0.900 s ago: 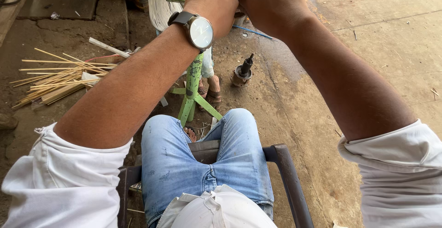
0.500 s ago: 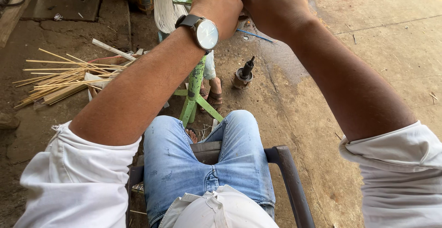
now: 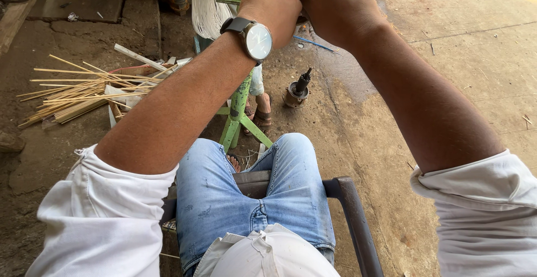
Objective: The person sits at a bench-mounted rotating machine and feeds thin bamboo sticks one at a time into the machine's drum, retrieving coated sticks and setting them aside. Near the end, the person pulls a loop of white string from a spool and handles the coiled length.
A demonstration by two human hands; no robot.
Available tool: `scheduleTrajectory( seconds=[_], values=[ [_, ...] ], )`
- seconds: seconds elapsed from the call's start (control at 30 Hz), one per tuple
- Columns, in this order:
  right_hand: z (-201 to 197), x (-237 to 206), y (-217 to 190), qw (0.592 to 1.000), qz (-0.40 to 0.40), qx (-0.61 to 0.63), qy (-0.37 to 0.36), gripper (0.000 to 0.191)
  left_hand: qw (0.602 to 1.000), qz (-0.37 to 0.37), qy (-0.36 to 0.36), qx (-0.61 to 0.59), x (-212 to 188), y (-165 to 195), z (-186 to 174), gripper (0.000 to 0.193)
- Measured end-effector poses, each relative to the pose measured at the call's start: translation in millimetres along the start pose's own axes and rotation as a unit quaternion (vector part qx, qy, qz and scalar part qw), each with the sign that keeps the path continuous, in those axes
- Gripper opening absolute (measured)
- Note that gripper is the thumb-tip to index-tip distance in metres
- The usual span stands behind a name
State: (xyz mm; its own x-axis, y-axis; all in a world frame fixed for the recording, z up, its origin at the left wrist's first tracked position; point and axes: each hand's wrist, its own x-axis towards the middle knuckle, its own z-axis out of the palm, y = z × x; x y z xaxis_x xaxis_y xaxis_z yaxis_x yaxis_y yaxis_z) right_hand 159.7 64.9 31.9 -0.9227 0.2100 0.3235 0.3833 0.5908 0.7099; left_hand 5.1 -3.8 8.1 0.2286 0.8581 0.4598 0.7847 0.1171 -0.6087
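At the top middle of the frame the two hands sit side by side, touching, both curled into tight fists; the left hand (image 3: 271, 3) has a wristwatch (image 3: 254, 38) on its wrist, and the right hand (image 3: 338, 8) is just beside it; the fingers are closed together on something at the very top edge, but it is cut off there, so I cannot tell what it is. Right behind the fists is a green metal stand (image 3: 238, 115); its flat green top shows at the top edge and its legs go down the middle of the frame. A bundle of white strands (image 3: 206, 6) hangs just left of the fists.

Compared with the earlier frames, the hands are a little higher and nearer the top edge; the arms reach out a bit more.

Lower down are the knees in blue jeans (image 3: 251, 199) on a dark metal chair (image 3: 347, 210); a small dark metal part (image 3: 296, 90) stands on the ground at middle right; a pile of thin yellow sticks (image 3: 84, 92) lies at the left on the dirt.
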Motion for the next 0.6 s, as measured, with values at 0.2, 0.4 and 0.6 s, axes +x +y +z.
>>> scheduleTrajectory(
  seconds=[0.2, 0.4, 0.6],
  values=[
    [2.1, 3.4, -5.2, 0.999, 0.038, -0.002, 0.013, 0.039, 0.998, 0.01, -0.056, -0.03, -1.5, -3.0, -1.4, 0.021],
    [2.5, 6.7, -9.7, 0.994, 0.03, -0.051, 0.088, 0.031, 0.996, -0.001, -0.066, -0.065, -9.1, -7.6, 7.6, 0.017],
    [3.5, 6.8, -12.0, 0.994, 0.026, -0.032, 0.105, 0.021, 0.999, -0.01, -0.016, -0.051, -12.9, -6.8, 12.1, 0.051]
  ],
)
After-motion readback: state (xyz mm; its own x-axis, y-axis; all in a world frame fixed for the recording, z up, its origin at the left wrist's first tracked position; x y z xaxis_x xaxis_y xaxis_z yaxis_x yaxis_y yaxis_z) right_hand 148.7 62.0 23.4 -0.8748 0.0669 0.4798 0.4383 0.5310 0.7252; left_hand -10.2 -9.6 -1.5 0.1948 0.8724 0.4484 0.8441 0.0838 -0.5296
